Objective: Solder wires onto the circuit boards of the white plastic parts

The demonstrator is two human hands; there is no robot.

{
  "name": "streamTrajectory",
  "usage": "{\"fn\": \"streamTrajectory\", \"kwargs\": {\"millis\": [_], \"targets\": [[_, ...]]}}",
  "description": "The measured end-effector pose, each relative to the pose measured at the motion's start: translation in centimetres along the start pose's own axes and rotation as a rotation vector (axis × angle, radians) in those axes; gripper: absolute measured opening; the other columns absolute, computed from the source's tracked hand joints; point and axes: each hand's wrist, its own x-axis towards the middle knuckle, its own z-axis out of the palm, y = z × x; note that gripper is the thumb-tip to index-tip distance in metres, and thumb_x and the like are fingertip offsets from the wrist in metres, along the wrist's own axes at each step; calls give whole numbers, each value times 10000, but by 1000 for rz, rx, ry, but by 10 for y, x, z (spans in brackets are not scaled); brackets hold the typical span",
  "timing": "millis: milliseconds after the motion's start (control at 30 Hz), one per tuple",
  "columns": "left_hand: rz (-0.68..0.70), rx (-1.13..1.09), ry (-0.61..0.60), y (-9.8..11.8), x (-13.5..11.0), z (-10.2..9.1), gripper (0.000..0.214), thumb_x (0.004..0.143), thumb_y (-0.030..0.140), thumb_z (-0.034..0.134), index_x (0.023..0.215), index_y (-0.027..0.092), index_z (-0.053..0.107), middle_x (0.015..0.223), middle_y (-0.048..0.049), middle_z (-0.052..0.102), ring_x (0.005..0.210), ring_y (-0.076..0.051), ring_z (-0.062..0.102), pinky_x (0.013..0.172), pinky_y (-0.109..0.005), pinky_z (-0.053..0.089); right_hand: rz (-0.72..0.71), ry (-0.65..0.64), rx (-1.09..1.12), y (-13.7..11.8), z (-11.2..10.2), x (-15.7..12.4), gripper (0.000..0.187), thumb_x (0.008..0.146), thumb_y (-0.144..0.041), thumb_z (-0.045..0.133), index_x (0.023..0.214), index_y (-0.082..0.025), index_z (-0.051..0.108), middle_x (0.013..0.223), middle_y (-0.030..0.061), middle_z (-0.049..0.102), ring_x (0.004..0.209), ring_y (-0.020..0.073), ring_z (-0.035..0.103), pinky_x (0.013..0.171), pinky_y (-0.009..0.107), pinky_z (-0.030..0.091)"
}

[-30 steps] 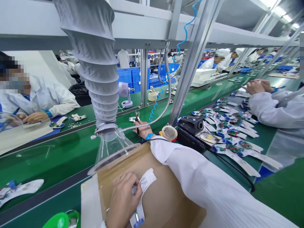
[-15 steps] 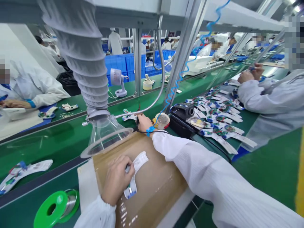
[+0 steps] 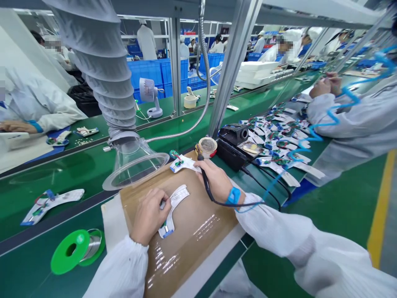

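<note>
Right hand (image 3: pixel 217 180) has moved back from the green belt (image 3: pixel 80 169) to the far edge of the brown board (image 3: pixel 198 215), bringing a wired white part (image 3: pixel 188 162), gripped together with a corded black tool (image 3: pixel 205 183). Left hand (image 3: pixel 151 213) is closed, fingers curled on a curved white part (image 3: pixel 179 195) lying on the board; a green spool (image 3: pixel 63 258) rests on the tabletop (image 3: pixel 25 273).

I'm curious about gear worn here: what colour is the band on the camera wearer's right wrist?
The wristband is blue, best seen in the head view.
</note>
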Motion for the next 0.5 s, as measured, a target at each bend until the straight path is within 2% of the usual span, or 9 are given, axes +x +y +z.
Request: {"fn": "streamTrajectory", "kwargs": {"millis": [67, 100, 167, 233, 300, 367, 433, 500], "targets": [[30, 11, 12, 1, -4, -4, 165, 960, 346, 515, 938, 214, 611, 1013, -48, 682, 990, -229, 631, 880, -372, 476, 35, 55, 19, -3, -7, -21, 230, 982, -185, 515, 1199, -225, 581, 1163, 99, 686, 1004, 247, 701, 835, 338, 550], [48, 29, 19, 1, -8, -7, 239, 953, 408, 546, 1069, 212, 619, 1132, -69, 685, 1087, -253, 626, 940, -402, 479, 49, 70, 26, -4, -10, -32, 226, 989, -198, 513, 1204, -228, 578, 1155, 99, 694, 994, 249, 708, 837, 343, 559], [76, 91, 20, 0, -20, -15, 604, 882, 533, 645, 1379, 218, 506, 1378, -110, 613, 1279, -311, 563, 1050, -470, 453, 80, 101, 44, -5, -14, -56, 216, 999, -226, 514, 1207, -230, 573, 1155, 101, 703, 1006, 253, 718, 845, 348, 575], [80, 158, -4, -2, -36, -22, 981, 772, 577, 753, 1567, 242, 285, 1532, -123, 502, 1396, -354, 481, 1114, -513, 422, 115, 117, 62, -5, -15, -79, 212, 1011, -252, 512, 1214, -235, 568, 1158, 97, 708, 1045, 252, 721, 877, 352, 582], [34, 205, -13, -1, -54, -27, 1176, 703, 549, 820, 1619, 269, 139, 1586, -122, 444, 1430, -374, 450, 1130, -528, 421, 161, 148, 63, -6, -13, -100, 232, 1011, -294, 530, 1234, -240, 565, 1225, 103, 695, 1094, 259, 715, 921, 366, 579], [-77, 220, 9, 4, -71, -26, 1209, 711, 530, 819, 1629, 271, 77, 1542, -138, 496, 1387, -382, 503, 1098, -541, 451, 206, 146, 58, -5, -9, -117, 245, 1015, -333, 528, 1242, -249, 567, 1220, 98, 699, 1080, 259, 719, 920, 375, 582], [-203, 192, 28, 12, -82, -18, 1243, 714, 531, 816, 1632, 244, 28, 1456, -163, 574, 1316, -385, 568, 1060, -555, 476, 217, 139, 30, -3, -2, -129, 266, 1010, -389, 531, 1228, -242, 574, 1197, 105, 705, 1071, 274, 719, 923, 400, 578], [-265, 132, 32, 20, -84, -6, 1325, 660, 513, 860, 1630, 217, 7, 1448, -181, 576, 1329, -392, 554, 1088, -574, 452, 226, 176, -15, -1, 4, -135, 320, 997, -460, 530, 1210, -228, 588, 1181, 121, 709, 1059, 301, 719, 921, 435, 572]]}}
